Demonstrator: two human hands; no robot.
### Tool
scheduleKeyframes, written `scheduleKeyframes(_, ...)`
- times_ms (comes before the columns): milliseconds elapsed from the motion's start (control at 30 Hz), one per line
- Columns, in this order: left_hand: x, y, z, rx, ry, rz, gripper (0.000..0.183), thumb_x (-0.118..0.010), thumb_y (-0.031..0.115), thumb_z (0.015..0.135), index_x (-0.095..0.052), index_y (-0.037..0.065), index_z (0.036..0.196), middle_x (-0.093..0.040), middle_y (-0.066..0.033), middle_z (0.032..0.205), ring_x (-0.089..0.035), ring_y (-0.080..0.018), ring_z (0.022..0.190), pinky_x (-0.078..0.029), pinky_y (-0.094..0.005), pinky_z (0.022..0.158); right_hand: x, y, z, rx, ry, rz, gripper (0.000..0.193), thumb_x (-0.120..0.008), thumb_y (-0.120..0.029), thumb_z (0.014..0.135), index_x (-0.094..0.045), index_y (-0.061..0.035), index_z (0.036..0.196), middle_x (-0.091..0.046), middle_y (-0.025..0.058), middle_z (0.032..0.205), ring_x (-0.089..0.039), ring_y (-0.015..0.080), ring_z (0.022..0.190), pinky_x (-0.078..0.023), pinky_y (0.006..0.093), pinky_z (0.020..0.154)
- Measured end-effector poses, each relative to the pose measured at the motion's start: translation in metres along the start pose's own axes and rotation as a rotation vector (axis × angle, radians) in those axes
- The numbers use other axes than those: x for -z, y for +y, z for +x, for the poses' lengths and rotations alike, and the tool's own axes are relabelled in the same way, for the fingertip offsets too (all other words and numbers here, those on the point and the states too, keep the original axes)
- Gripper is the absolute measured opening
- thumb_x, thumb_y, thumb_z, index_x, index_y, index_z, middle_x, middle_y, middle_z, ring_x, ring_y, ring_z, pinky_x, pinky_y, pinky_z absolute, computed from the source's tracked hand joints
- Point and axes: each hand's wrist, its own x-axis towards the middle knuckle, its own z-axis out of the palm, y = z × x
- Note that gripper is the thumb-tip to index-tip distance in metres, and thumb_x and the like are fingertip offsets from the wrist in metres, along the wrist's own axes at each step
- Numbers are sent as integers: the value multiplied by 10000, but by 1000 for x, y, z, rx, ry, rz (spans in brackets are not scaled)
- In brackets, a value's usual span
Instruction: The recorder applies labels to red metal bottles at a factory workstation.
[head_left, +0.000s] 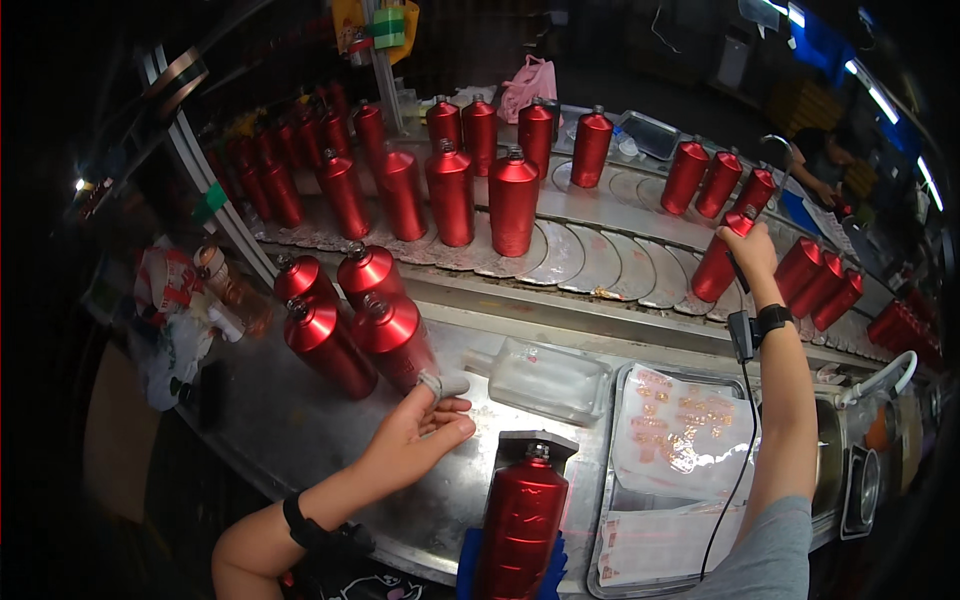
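On the steel bench, left hand (418, 432) lies open beside four red bottles (350, 315). Right hand (750, 250) grips a red bottle (716, 265) on the conveyor (590, 255). Clear tub (550, 378) and label tray (680, 440) lie between. Foreground bottle (520, 520) is cut off below.

Dim scene, dark vignetted fisheye edges, glare on the red bottles (513, 200), strip lights upper right.
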Motion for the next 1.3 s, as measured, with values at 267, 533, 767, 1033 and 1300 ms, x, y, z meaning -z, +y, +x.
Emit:
scheduleKeyframes(267,-4,8,85,-113,14,152,416,-619,83,961,-476,-13,1340,-605,-88,1186,-583,-125,1094,-470,-259,949,-5,-46,-6,90,-97,45,804,-746,-575,703,-537,71,1134,-690,287,1047,-679,411,1027,-524,459,887)
scheduleKeyframes(533,-31,41,141,-103,176,97,435,-672,218,912,-478,-18,1222,-624,-134,1166,-581,-143,1054,-445,-300,928,19,-50,-32,54,78,-20,1163,-826,-486,711,-150,-56,1555,-440,272,1412,-644,392,1098,-547,471,860)
scheduleKeyframes(767,-55,54,198,-243,442,128,565,-686,228,880,-438,-43,1309,-611,-176,1201,-578,-197,1081,-451,-328,935,1,-137,-63,426,147,269,976,-712,-556,798,-293,-36,1510,-493,255,1348,-615,423,1115,-528,495,885)
scheduleKeyframes(1033,-55,89,262,-191,704,297,702,-683,295,828,-381,-85,1336,-493,-348,1343,-505,-472,1251,-399,-488,1075,-30,-184,-36,239,-451,153,1011,-760,-634,692,-416,2,1399,-566,259,1325,-607,392,1190,-517,458,944)
scheduleKeyframes(1300,-51,107,334,-216,973,565,727,-698,430,817,-419,18,1347,-424,-264,1404,-420,-454,1297,-365,-521,1074,-32,-143,-33,227,-322,211,873,-804,-495,655,-472,22,1275,-593,276,1269,-622,402,1154,-514,445,960)
